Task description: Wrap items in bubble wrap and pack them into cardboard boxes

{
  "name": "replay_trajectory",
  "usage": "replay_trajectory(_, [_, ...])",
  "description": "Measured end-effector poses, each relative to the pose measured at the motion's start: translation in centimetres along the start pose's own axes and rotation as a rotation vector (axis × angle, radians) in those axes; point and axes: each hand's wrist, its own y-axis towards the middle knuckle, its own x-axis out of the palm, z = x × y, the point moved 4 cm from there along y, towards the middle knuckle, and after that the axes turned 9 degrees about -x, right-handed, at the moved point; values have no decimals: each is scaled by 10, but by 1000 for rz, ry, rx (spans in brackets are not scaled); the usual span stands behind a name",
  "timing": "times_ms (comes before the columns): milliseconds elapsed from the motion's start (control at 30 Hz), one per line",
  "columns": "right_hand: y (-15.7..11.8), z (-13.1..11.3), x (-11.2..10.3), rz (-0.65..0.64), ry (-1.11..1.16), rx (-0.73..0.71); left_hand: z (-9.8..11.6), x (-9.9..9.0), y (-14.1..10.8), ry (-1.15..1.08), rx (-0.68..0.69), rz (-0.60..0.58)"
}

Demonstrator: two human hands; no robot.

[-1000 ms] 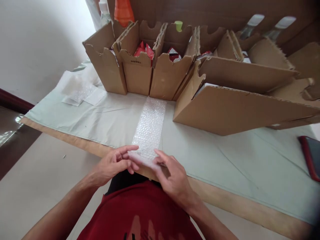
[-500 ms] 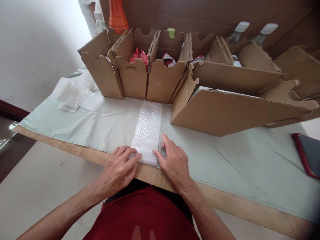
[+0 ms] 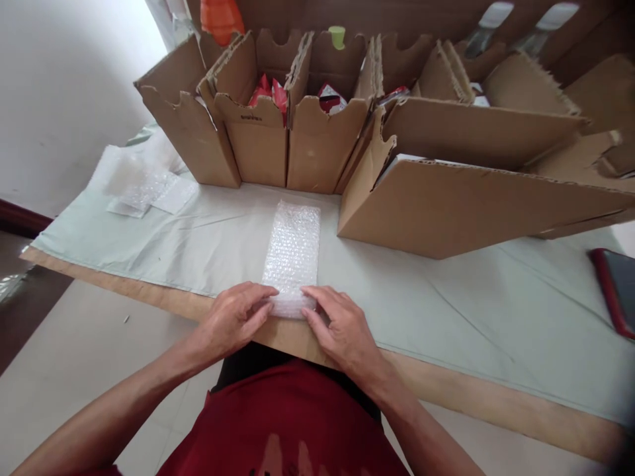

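Note:
A strip of bubble wrap (image 3: 292, 248) lies lengthwise on the cloth-covered table, its near end folded over in a thicker band by the front edge. At the left corner of that fold, my left hand (image 3: 239, 314) pinches the wrap between thumb and fingers. My right hand (image 3: 340, 320) grips the opposite corner the same way, thumb low and forefinger on top of the fold. Whether anything lies inside the fold cannot be made out.
Cardboard bins (image 3: 322, 149) with red packets stand along the back. A wide cardboard box (image 3: 461, 211) sits to the right, near a red-cased phone (image 3: 615, 287). Loose bubble wrap pieces (image 3: 143, 182) lie at left. Bottles (image 3: 489, 30) stand behind the bins.
The near end of the bubble wrap is folded up a little, and the strip looks shorter. My right forefinger has come onto the fold. The camera view has shifted slightly.

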Motion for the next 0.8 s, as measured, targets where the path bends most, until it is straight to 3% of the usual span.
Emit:
replay_trajectory(133, [-5,-9,-14,67,-138,-87,-9,8,16,64,-115,-2])
replay_trajectory(267, [0,-11,0,-132,-158,-182,-9,9,20,215,-3,160])
replay_trajectory(367, [7,-3,4,-147,-123,-158,-4,2,7,199,127,250])
replay_trajectory(500, [11,4,-5,-152,33,-76,2,-4,-9,118,206,158])
replay_trajectory(567, [10,6,-9,-168,60,-15,1,-3,-8,82,166,117])
replay_trajectory(633, [9,8,-14,-104,-16,2,-4,1,2,90,99,100])
replay_trajectory(733, [9,5,-18,16,-167,-92,-12,7,22,203,28,129])
replay_trajectory(800, [9,3,-13,-35,-203,-173,-13,8,27,256,37,194])
